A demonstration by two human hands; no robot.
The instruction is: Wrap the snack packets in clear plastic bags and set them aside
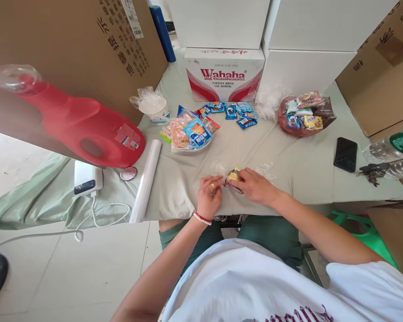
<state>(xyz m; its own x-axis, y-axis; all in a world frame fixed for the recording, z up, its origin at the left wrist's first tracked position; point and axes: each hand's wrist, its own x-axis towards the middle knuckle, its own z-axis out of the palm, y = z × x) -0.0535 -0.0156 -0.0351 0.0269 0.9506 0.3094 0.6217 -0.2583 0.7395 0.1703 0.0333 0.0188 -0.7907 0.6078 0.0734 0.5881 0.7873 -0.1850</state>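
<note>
Right hand (255, 184): thumb and fingers gripping the yellow packet (234, 173). Packet sits low over the cloth (302, 170), between the hands, partly covered by the right fingers. Left hand (208, 196): fingers curled, fingertips at the packet's left edge; can't tell if they pinch it. Clear film (267, 169) just beyond the right hand. Further out: plastic roll (148, 179) left, snack pile (197, 133) ahead-left, small blue packets (231, 112) ahead, snack basket (288, 128) ahead-right, phone (345, 154) well right.
</note>
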